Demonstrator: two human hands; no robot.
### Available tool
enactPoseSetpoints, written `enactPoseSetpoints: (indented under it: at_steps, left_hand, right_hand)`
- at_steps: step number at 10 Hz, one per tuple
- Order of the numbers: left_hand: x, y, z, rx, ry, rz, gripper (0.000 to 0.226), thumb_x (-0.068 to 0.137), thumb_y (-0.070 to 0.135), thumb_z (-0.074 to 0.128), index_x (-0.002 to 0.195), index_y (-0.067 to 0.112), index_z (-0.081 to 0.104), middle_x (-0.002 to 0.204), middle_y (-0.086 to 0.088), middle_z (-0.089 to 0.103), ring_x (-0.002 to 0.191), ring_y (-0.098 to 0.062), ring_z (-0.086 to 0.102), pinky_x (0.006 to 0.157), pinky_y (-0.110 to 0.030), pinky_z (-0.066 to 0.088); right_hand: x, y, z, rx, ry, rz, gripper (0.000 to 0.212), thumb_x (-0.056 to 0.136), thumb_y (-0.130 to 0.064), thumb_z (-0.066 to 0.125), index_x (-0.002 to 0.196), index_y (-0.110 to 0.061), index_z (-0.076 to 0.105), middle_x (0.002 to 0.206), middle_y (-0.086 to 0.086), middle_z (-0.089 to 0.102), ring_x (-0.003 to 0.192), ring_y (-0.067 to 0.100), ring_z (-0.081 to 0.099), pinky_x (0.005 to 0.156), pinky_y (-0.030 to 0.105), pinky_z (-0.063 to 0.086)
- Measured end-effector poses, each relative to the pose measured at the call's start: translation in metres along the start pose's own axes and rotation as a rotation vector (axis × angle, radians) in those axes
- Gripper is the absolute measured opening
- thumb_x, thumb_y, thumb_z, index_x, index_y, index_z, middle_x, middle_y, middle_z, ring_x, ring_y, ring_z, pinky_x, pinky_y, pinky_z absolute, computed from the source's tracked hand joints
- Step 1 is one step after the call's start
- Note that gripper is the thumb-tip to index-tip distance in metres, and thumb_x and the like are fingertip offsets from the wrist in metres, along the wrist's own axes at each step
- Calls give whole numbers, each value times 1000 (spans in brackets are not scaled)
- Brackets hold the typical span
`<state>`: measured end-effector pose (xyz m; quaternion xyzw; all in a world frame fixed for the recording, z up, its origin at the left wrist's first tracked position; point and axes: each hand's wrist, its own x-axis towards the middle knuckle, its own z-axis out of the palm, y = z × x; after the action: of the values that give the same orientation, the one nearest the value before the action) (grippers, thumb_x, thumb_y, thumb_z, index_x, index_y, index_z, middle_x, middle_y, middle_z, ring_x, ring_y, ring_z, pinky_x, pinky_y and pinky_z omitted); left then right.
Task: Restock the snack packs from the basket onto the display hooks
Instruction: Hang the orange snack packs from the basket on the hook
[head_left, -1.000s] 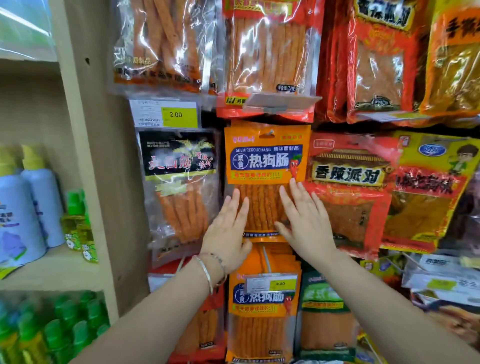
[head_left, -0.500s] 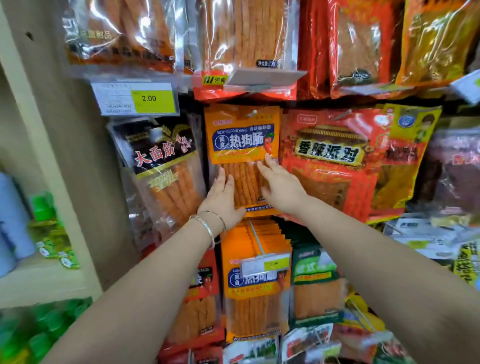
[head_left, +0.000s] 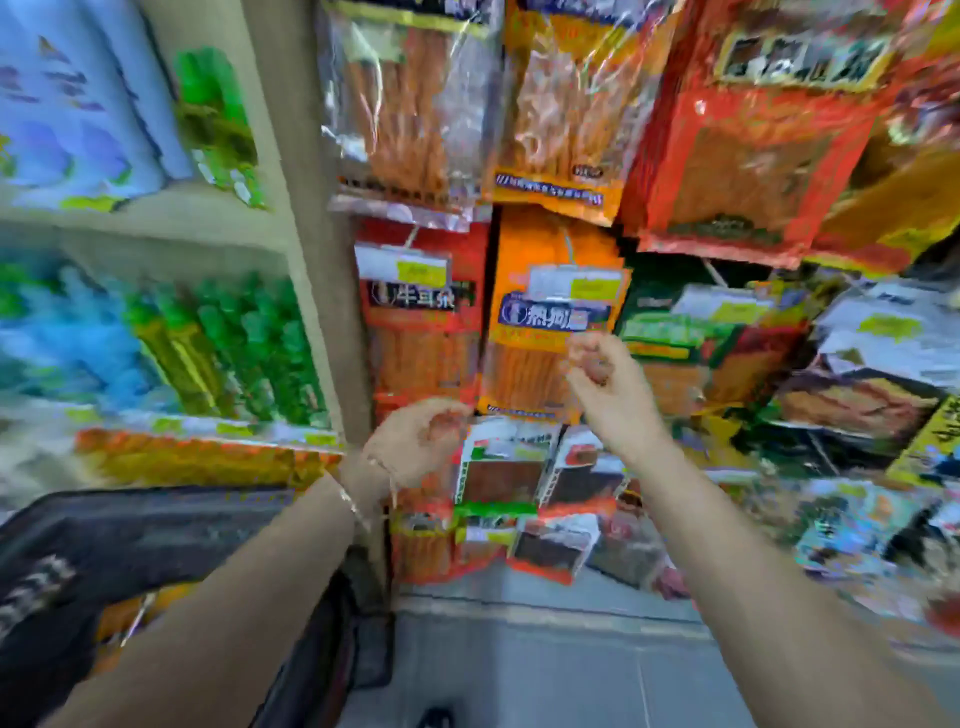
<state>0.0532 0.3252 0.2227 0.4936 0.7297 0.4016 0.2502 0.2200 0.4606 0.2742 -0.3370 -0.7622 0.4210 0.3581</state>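
The whole hook display (head_left: 753, 171) had slid upward in view as the head dipped, so its lower rows and the grey floor (head_left: 545, 654) showed, all smeared by motion. Half a second earlier both hands lay flat on the upper orange pack (head_left: 561, 130); they had since come off it and dropped. That suggested one pack was hung and settled, with the next due from the basket (head_left: 171, 525). This was a dark shape below the display's left edge, where spare packs (head_left: 124, 618) seemed to lie inside, though blur left that uncertain.

Beyond the display's left edge stood the shelf (head_left: 156, 218), with blue bottles (head_left: 67, 114) above and green bottles (head_left: 234, 338) below. Near that edge a full hook of orange snack packs (head_left: 540, 364) hung beside a red pack (head_left: 421, 338), with a price tag (head_left: 576, 283) at the hook's tip.

The right hand (head_left: 602, 364) hovered before the orange stack and the left hand (head_left: 415, 447) was lower, by its bottom corner — fingers of both loosely curled, holding nothing as far as could be seen.
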Motion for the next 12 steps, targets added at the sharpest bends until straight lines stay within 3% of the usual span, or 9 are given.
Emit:
enactPoseSetpoints:
  at_steps: [1, 2, 3, 4, 6, 7, 8, 10, 12]
  left_hand:
    - [-72, -53, 14, -70, -62, -320, 30, 90, -4, 53, 120, -7, 56, 116, -24, 59, 84, 1, 52, 75, -13, 39]
    - [-148, -105, 28, -259, 46, -606, 26, 92, -6, 47, 116, -14, 54, 101, -17, 57, 62, 9, 56, 64, -5, 40]
    - [-198, -151, 20, -95, 73, -670, 22, 95, -8, 39, 107, -17, 55, 90, -11, 59, 76, -15, 59, 77, -26, 49]
    - [-245, -193, 9, -136, 140, -832, 21, 94, 2, 46, 107, 0, 63, 98, -8, 65, 94, -25, 59, 85, -34, 47]
    - [-283, -261, -46, -227, 230, -938, 24, 92, 2, 44, 97, 18, 60, 99, -8, 67, 82, -21, 63, 85, -35, 51]
    - [-285, -302, -86, -215, 173, -945, 24, 92, 5, 44, 95, 24, 59, 100, -5, 67, 87, -22, 64, 86, -36, 51]
    - [-280, -358, -118, -172, 87, -967, 23, 92, 10, 45, 101, 22, 63, 108, -3, 65, 97, -25, 62, 86, -37, 50]
    - [-256, -465, -144, -116, -92, -1062, 9, 87, 16, 55, 94, 18, 61, 97, -8, 66, 81, -20, 57, 69, -24, 42]
    - [-236, -535, -133, -117, -182, -1094, 26, 93, 16, 51, 113, 5, 62, 115, -15, 63, 108, -30, 58, 87, -30, 42]
  right_hand:
    - [-61, 41, 37, 8, -139, 134, 24, 89, 10, 52, 112, 6, 54, 94, 5, 53, 72, 4, 46, 67, 8, 37]
    - [-118, 74, 77, -29, -268, 270, 25, 88, 10, 54, 114, 10, 54, 95, 10, 56, 80, 9, 53, 77, 15, 40]
    - [-169, 90, 125, -42, -412, 420, 24, 88, 8, 55, 112, 6, 55, 93, 10, 56, 74, 7, 52, 69, 13, 39]
    - [-211, 91, 179, -64, -566, 526, 20, 90, 0, 55, 107, -9, 57, 91, 0, 57, 81, 14, 54, 70, 11, 40]
    - [-241, 69, 301, -112, -831, 605, 20, 93, -8, 53, 110, -19, 54, 87, -9, 56, 79, 10, 57, 70, 16, 44]
    - [-240, 59, 364, -122, -885, 640, 17, 95, -16, 53, 109, -24, 52, 93, -1, 60, 91, 19, 61, 84, 30, 48]
    - [-239, 66, 427, -161, -951, 685, 16, 95, -22, 52, 110, -29, 51, 99, -1, 61, 93, 17, 61, 82, 29, 48]
    - [-244, 134, 525, -247, -974, 912, 12, 95, -18, 53, 101, -28, 50, 97, -1, 58, 94, 25, 61, 78, 31, 47]
    - [-257, 210, 575, -239, -667, 1163, 14, 90, -7, 59, 103, -10, 55, 83, 5, 60, 75, 20, 56, 58, 23, 36]
